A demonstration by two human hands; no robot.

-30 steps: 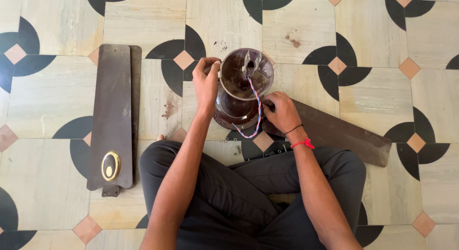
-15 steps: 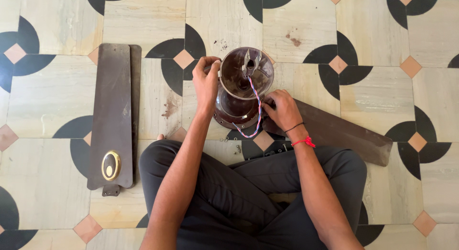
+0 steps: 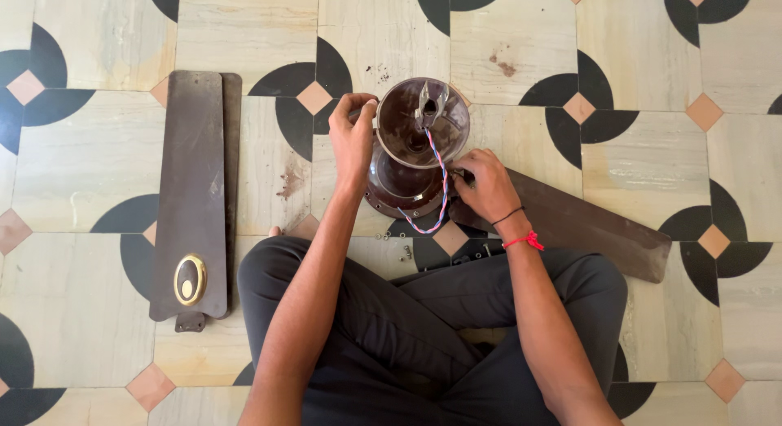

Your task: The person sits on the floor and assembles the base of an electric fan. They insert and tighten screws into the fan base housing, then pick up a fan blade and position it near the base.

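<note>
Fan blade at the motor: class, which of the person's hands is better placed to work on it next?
Probably the right hand: it rests where the fan blade meets the fan motor. The left hand grips the canopy cup.

Dark grey trousers [image 3: 423,336] are worn, creased across the lap. Both forearms are left bare, with no sleeves seen. On the right wrist, a thin black band [image 3: 508,216] and a knotted red thread [image 3: 524,241] are worn side by side.

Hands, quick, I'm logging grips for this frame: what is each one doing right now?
Left hand: closed on the rim of the brown fan canopy.
Right hand: fingers curled at the fan motor housing edge; what they pinch cannot be told.
</note>
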